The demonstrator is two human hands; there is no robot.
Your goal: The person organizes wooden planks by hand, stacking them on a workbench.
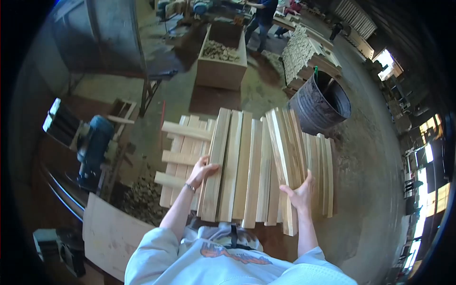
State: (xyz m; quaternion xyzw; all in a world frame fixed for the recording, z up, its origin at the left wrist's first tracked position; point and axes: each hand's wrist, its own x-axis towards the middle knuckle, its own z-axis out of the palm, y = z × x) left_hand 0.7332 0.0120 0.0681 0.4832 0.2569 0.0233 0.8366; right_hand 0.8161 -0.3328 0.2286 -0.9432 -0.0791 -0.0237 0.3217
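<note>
A row of long pale wooden slats (244, 166) lies side by side in front of me, atop a stack of more wood. At the row's left edge, my left hand (202, 172) is curled against the outermost slat (216, 164), with a bracelet on the wrist. On the right, my right hand (300, 192) grips a bundle of slats (283, 147) between thumb and fingers. That bundle stands tilted and higher than the row. Cross pieces (183, 156) stick out to the left over lower boards. More slats (323, 171) lie beyond my right hand.
A dark metal bucket (311, 107) stands just past the stack. Farther off are a wooden bin (221, 71) of offcuts and a pile of stacked wood (304, 54). A blue motor (97, 137) sits left, near scrap wood (142, 199). A person (263, 21) stands at the back.
</note>
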